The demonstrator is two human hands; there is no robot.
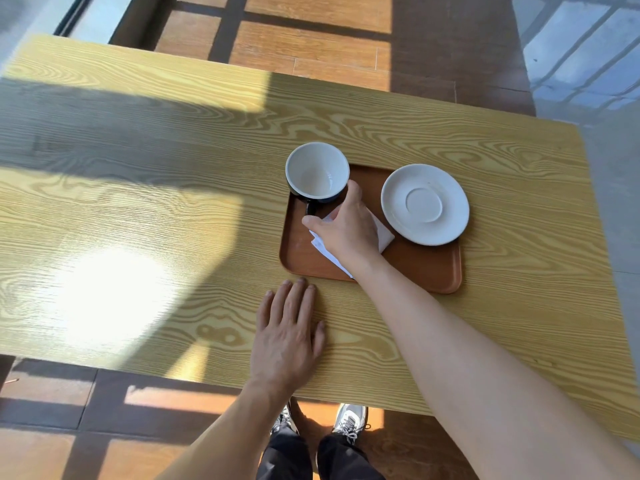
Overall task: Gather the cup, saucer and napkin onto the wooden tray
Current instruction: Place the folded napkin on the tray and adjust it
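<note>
Three task items sit together on the wooden tray (408, 271), which lies on the pale wood-grain table (138, 202) toward my right. From my head view, the cup (317, 173), white inside and dark outside, stands upright at the tray's far left corner with its handle pointing back toward me. The white saucer (425, 204) rests on the tray's far right side, overhanging the rim a little. Between them lies the white napkin (384, 233), mostly covered by my right hand (346, 226).

That right hand reaches over the napkin, fingers spread loosely, thumb stretched out near the cup's handle and a fingertip touching the cup's dark side. I cannot tell whether the fingers underneath pinch the napkin or just press on it.

My left hand (289, 332) lies flat on the table just in front of the tray's near edge, palm down, fingers relaxed and gripping nothing. Sunlight falls in bright patches across the table's left half.
</note>
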